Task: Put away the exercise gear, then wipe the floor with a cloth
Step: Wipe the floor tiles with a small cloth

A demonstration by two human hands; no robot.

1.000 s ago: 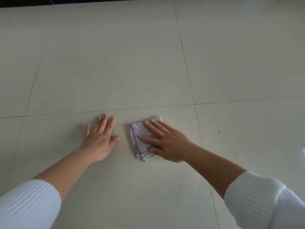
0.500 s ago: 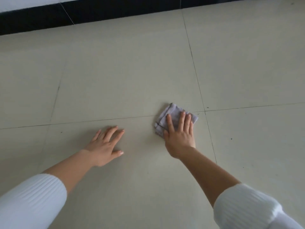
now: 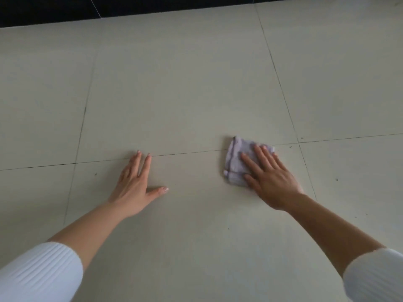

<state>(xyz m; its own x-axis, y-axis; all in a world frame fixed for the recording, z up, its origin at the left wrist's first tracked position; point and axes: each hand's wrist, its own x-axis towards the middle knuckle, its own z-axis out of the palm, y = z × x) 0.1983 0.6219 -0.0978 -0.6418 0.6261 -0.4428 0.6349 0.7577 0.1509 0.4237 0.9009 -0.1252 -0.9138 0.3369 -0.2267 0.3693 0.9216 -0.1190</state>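
Note:
A small folded pale lilac cloth (image 3: 236, 159) lies flat on the cream tiled floor (image 3: 185, 83), across a horizontal grout line. My right hand (image 3: 270, 177) presses down on the cloth's right part, palm flat, fingers spread and pointing up-left. My left hand (image 3: 137, 182) rests flat on the bare floor some way to the left of the cloth, fingers stretched forward, thumb out to the right, holding nothing. Both forearms are bare with white ribbed sleeves pushed up. No exercise gear is in view.
A dark skirting band (image 3: 152, 6) runs along the top edge where the floor ends. Grout lines cross the tiles, and a few small dark specks (image 3: 337, 179) dot the floor right of the cloth.
My right hand has slid the cloth from beside my left hand out to the right, turning it as it went. My left hand has stayed planted, its fingers now straighter.

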